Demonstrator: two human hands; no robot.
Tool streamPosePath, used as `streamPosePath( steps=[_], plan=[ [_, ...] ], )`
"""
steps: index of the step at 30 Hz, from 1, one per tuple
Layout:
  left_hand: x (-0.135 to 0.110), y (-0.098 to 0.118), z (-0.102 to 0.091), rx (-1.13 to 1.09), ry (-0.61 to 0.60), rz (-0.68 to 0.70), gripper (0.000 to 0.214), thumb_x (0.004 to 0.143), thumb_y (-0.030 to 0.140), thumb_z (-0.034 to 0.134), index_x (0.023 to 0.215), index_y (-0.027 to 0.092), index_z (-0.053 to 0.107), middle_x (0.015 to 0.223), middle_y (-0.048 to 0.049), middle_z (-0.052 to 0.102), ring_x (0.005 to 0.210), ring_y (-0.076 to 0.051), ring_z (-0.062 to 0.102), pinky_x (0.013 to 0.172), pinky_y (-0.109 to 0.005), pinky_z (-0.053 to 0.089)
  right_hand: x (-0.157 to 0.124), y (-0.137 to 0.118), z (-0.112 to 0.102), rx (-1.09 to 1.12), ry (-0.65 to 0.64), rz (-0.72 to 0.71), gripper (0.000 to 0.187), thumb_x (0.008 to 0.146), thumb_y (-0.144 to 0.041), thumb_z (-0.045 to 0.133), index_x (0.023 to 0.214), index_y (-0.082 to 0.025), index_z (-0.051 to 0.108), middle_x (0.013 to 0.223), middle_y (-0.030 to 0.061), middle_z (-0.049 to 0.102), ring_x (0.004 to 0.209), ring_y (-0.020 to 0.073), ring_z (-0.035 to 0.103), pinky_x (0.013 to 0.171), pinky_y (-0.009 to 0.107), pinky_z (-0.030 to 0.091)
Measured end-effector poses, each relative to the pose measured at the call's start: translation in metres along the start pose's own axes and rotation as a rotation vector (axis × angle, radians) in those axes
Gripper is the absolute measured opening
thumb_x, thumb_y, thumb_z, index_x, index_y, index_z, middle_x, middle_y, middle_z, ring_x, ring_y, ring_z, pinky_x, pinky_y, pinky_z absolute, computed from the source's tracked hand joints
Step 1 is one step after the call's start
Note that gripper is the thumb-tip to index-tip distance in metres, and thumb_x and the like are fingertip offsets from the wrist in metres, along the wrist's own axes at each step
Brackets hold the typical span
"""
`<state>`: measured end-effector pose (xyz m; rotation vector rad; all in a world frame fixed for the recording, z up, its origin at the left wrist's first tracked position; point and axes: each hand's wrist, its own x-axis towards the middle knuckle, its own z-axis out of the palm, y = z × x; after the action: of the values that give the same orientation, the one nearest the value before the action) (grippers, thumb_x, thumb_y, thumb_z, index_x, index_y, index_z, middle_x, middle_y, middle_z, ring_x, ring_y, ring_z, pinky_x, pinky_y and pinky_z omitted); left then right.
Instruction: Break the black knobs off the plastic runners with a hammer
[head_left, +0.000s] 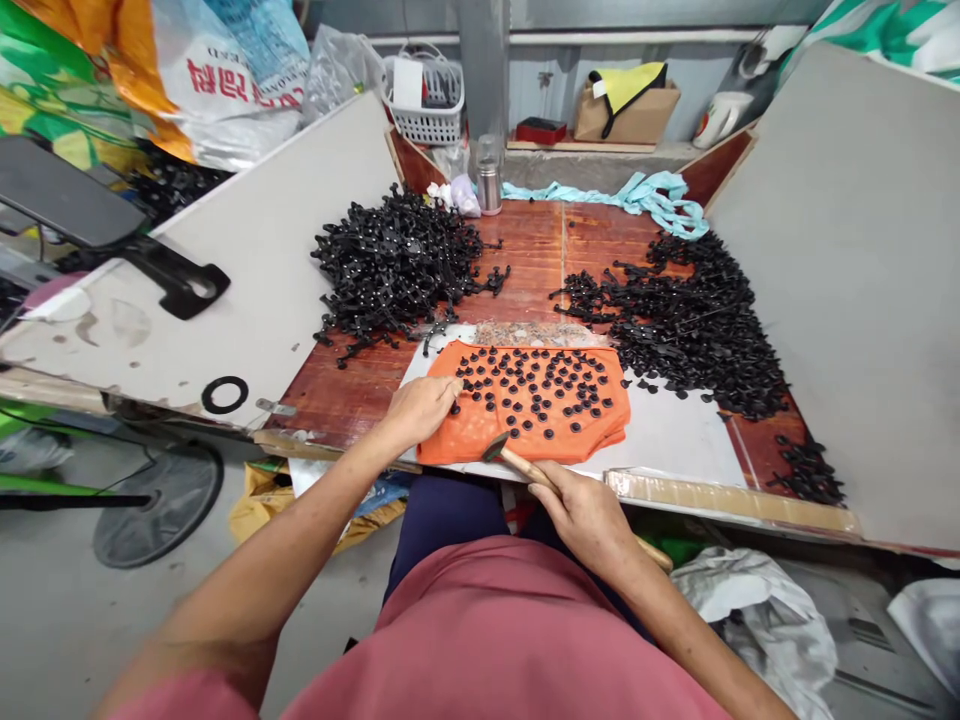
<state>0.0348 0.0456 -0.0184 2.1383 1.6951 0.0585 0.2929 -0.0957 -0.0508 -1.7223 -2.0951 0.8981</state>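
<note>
An orange cloth [465, 430] lies at the near edge of the wooden table [345, 385], dotted with several small black round parts [536, 385]. My left hand [420, 408] rests on the cloth's left edge, fingers curled together at the parts; what they pinch is hidden. My right hand [589, 515] is closed round the wooden handle of a small hammer [517, 462], whose dark head hovers over the cloth's near edge.
Two heaps of black plastic pieces lie on the table, one at the back left [397, 265], one on the right [690, 320]. Grey boards [847, 280] wall both sides. A steel flask [489, 185], white basket [427, 100] and blue cloth [652, 195] stand behind.
</note>
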Motion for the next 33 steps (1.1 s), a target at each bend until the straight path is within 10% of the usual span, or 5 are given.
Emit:
streamPosePath(
  steps=[24, 33],
  plan=[
    [0.004, 0.003, 0.011, -0.029, -0.034, 0.068, 0.045, 0.101, 0.035, 0.028, 0.081, 0.021, 0.066, 0.086, -0.0084, 0.075, 0.086, -0.025, 0.068, 0.079, -0.033, 0.048, 0.003, -0.002, -0.015, 0.057, -0.037, -0.009, 0.038, 0.105, -0.037, 0.043, 0.135, -0.027, 0.064, 0.099, 0.0048, 0.079, 0.087, 0.0248, 0.074, 0.075, 0.031, 0.050],
    [0.004, 0.014, 0.010, 0.116, 0.003, -0.056, 0.047, 0.103, 0.041, 0.028, 0.089, 0.021, 0.069, 0.103, -0.0123, 0.077, 0.096, -0.029, 0.070, 0.079, -0.035, 0.049, 0.040, -0.021, -0.053, -0.055, 0.202, -0.081, 0.052, 0.104, -0.030, 0.045, 0.155, -0.030, 0.049, 0.128, 0.0087, 0.073, 0.104, 0.0278, 0.073, 0.088, 0.038, 0.055]
  ],
)
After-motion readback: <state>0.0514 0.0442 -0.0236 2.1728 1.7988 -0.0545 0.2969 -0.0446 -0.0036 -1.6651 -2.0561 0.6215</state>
